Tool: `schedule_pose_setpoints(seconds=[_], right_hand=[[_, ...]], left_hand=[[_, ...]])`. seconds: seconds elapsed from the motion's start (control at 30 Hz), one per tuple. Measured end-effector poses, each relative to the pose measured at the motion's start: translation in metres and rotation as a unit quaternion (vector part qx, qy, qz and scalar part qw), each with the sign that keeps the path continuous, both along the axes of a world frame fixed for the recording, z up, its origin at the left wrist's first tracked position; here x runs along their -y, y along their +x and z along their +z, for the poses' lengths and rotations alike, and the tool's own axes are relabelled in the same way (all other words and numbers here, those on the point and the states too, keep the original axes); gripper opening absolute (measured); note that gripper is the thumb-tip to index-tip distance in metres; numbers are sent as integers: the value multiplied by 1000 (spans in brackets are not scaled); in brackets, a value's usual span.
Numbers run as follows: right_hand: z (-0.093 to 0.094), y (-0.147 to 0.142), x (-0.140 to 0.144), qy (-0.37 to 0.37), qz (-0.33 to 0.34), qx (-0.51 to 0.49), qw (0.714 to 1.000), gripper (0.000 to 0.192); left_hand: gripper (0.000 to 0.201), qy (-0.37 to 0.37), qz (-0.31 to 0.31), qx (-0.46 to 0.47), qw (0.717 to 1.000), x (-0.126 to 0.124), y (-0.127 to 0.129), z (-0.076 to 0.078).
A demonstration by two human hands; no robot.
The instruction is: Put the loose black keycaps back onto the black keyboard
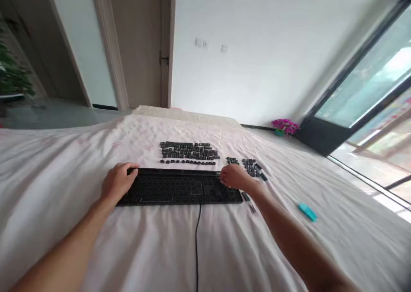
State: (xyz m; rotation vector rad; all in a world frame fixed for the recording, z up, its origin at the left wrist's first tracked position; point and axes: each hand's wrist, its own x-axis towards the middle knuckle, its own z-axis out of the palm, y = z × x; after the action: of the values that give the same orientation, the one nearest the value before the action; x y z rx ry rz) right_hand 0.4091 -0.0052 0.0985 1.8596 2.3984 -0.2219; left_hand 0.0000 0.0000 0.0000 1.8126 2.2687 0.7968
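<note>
Hands [118, 183] on white-clothed table [48, 168]

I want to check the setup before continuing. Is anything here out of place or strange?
Yes. The keyboard has bare sockets: its keycaps lie off it in rows on the white cloth, with a smaller loose pile beyond the right hand. The left hand rests on the keyboard's left end. A teal object lies apart at right.

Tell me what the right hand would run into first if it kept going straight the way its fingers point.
The right hand rests on the keyboard, fingers pointing left and away. Straight on, it would likely first meet the rows of loose keycaps, though depth is unclear.
</note>
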Motion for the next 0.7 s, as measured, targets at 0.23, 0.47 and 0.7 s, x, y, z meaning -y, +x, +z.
schedule_pose_setpoints(seconds=[0.23,0.47,0.7], right_hand=[[0,9,4,58,67,-57,994,19],[-11,16,-7,40,135,-75,987,28],[11,26,6,69,86,62,992,26]], left_hand=[[33,6,-11,4,1000,-1,0,0],[32,8,-11,14,1000,-1,0,2],[32,10,-3,7,1000,2,3,6]])
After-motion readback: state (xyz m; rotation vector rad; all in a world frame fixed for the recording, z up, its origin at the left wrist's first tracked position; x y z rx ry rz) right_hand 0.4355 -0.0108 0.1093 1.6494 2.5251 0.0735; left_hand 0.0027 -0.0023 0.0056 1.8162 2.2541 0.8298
